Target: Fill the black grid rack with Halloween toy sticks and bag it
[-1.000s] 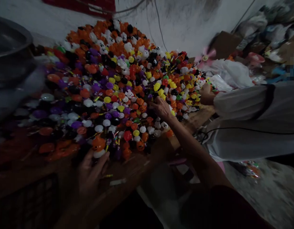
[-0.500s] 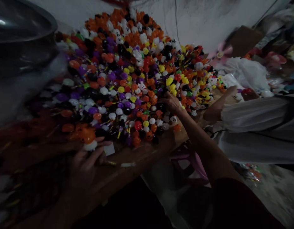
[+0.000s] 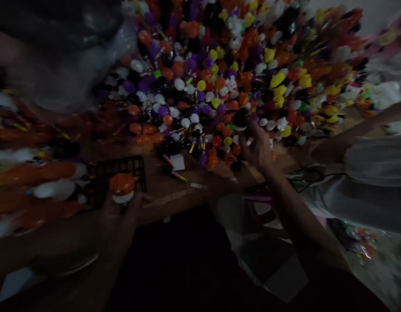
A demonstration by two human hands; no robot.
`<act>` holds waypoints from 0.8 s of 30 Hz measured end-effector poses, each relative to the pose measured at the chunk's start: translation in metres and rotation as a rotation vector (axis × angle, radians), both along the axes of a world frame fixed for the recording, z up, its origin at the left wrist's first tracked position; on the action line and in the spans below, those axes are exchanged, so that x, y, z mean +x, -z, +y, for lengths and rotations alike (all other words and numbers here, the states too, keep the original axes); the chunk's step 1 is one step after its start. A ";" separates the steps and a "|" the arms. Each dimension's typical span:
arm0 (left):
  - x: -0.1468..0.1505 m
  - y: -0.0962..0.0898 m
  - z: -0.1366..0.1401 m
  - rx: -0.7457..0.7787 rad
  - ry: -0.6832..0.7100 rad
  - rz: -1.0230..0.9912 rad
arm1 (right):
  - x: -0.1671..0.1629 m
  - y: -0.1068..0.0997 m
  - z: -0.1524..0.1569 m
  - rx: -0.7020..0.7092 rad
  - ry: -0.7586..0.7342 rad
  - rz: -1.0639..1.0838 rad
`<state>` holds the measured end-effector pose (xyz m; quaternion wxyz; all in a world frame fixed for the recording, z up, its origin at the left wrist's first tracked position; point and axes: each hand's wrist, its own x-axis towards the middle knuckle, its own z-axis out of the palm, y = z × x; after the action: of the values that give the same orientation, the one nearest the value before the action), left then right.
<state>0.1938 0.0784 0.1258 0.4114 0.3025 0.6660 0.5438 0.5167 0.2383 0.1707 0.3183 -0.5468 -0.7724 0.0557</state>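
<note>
My left hand (image 3: 120, 223) is wrapped round the lower part of an orange pumpkin-like toy head (image 3: 122, 184) with a white base, just in front of a black grid tray (image 3: 140, 167). At the near edge of the big heap of small plastic toys (image 3: 187, 104), my right hand (image 3: 259, 149) has its fingers closed on a black toy head (image 3: 241, 118) with a pale lower rim. The scene is dim and the hands are blurred, so the exact finger contact is hard to see.
On the wooden table (image 3: 159, 173) lie a white card (image 3: 177, 162) and a candy-coloured stick (image 3: 179, 175). More orange and white toys (image 3: 47, 177) lie left. A plastic-covered metal vessel (image 3: 73, 65) stands behind them. Another person's arm (image 3: 353, 128) reaches in from the right.
The view has tilted down and left, bringing the tray into sight. My right hand has drawn back from the heap with the black toy head. My left hand still holds the orange one.
</note>
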 end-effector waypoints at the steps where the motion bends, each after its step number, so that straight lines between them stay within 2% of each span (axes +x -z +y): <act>1: -0.001 0.004 -0.008 -0.014 -0.002 0.039 | -0.027 0.009 -0.023 -0.049 -0.088 0.043; 3: -0.002 0.009 -0.020 -0.016 0.005 0.007 | -0.083 0.027 -0.063 -0.272 -0.378 0.274; 4: -0.003 0.010 -0.024 -0.011 0.019 -0.036 | -0.108 0.035 -0.078 -0.345 -0.424 0.379; 7: -0.011 0.010 -0.033 -0.002 0.036 -0.065 | -0.164 0.053 -0.096 -0.530 -0.422 0.542; 10: -0.025 0.009 -0.040 -0.003 0.045 0.136 | -0.187 0.064 -0.086 -0.678 -0.395 0.466; 14: -0.043 0.020 -0.042 0.222 0.302 0.678 | -0.188 0.066 -0.071 -0.703 -0.407 0.346; 17: -0.051 0.036 -0.040 0.293 0.394 0.952 | -0.190 0.060 -0.068 -0.696 -0.469 0.339; 21: -0.051 0.049 -0.044 0.353 0.469 1.098 | -0.204 0.055 -0.064 -0.622 -0.538 0.321; 24: -0.043 0.051 -0.048 0.390 0.438 1.117 | -0.216 0.061 -0.062 -0.573 -0.507 0.348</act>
<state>0.1509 0.0300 0.0751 0.0406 0.7395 0.5917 0.3183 0.3012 0.1763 0.1101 0.2554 -0.3884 -0.7705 0.4362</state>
